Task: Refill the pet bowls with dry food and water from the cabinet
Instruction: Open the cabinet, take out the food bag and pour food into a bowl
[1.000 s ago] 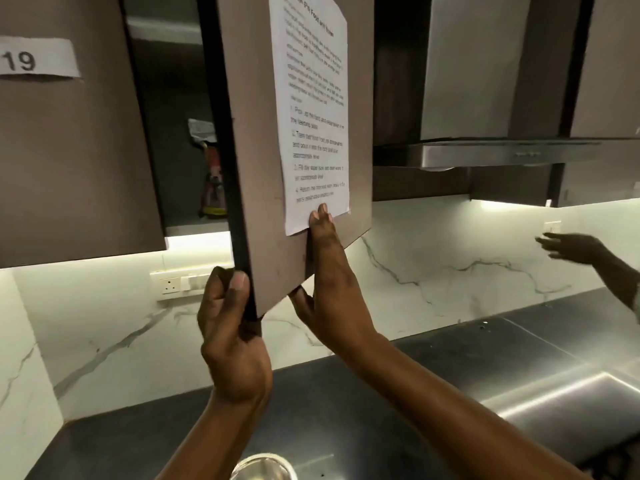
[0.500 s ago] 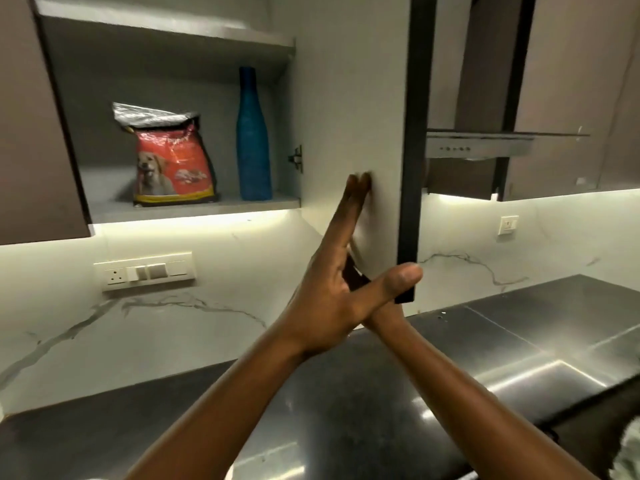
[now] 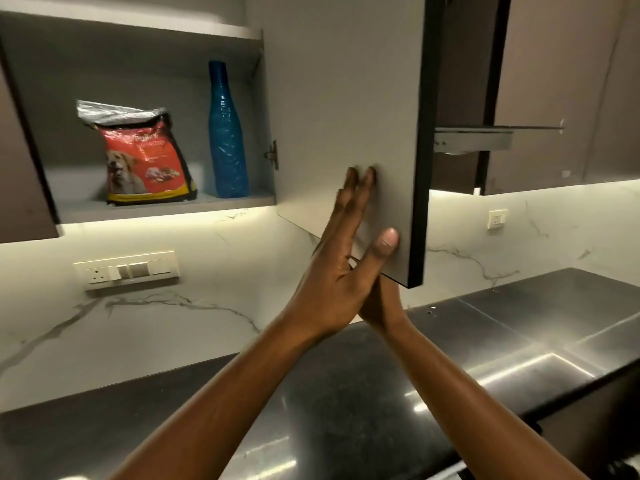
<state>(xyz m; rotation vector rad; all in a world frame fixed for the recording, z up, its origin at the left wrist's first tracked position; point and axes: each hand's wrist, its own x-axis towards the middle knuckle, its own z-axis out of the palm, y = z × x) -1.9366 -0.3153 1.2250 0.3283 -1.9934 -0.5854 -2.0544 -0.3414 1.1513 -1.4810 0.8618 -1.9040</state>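
Cabinet (image 3: 138, 209) is wide open: on its bottom shelf a red dog food bag (image 3: 142, 157) sits left of a tall blue bottle (image 3: 227, 133), just beside each other. Left hand (image 3: 341, 271) is flat, fingers spread, pressed on the door (image 3: 346, 98). Right hand (image 3: 384, 303) is mostly hidden behind it and the door, can't tell its grip. Dark worktop (image 3: 346, 393) below.

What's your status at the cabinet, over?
Left hand flat on open cabinet door, right hand under its bottom edge. Dog food bag and blue bottle on shelf, untouched. Nothing blocking them.
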